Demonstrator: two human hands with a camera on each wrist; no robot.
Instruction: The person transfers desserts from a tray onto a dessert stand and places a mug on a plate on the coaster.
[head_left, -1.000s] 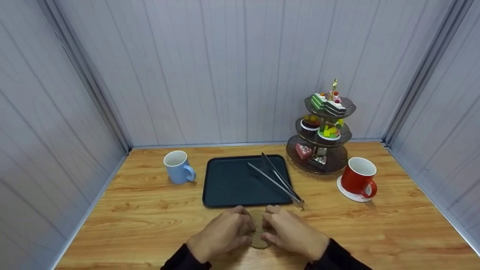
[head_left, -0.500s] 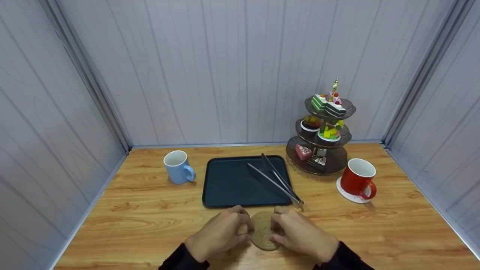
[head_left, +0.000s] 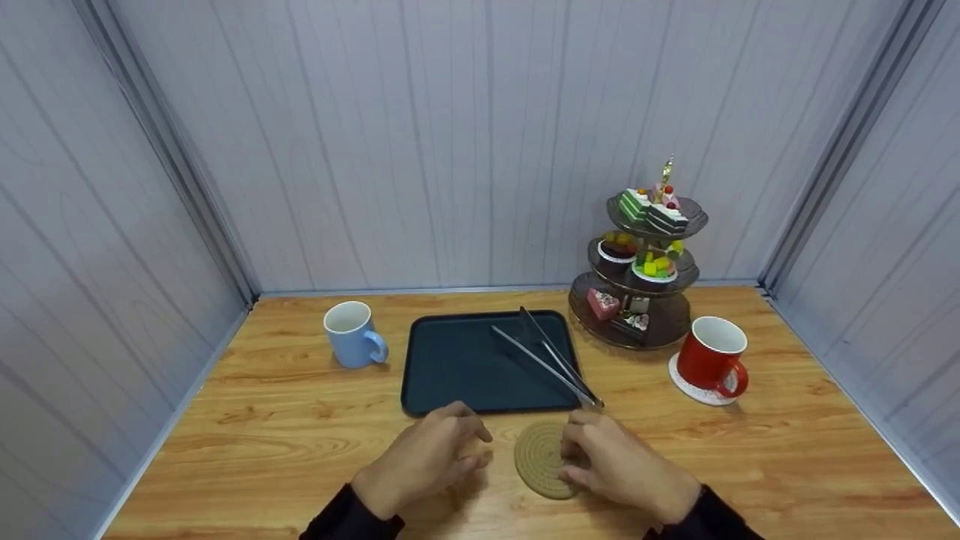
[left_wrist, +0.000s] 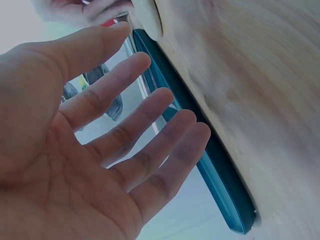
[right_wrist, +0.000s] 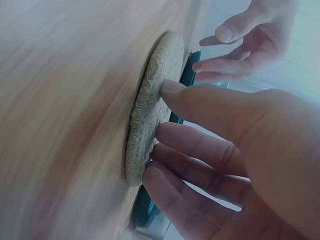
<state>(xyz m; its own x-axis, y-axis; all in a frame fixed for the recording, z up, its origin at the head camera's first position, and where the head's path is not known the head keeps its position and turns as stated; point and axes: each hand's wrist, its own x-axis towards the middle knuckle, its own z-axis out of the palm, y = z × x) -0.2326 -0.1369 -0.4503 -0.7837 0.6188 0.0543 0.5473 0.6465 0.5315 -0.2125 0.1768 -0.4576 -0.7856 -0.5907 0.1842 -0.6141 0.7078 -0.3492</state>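
A round woven coaster lies flat on the wooden table, in front of the dark tray. My right hand is over its right part, hiding some of it. In the right wrist view, thumb and fingertips are right at the upper face of the coaster, loosely bent and not wrapped around its edge. To the left, apart from the coaster, my left hand hovers close over the table. Its fingers are spread and relaxed in the left wrist view, holding nothing.
Metal tongs lie across the tray's right side. A light blue mug stands to the left. At the right, a red mug sits on a white coaster. Behind is a three-tier stand with cakes.
The coaster has shifted to the right along with my right hand. My left hand has moved left, away from the coaster, and its fingers have opened out.
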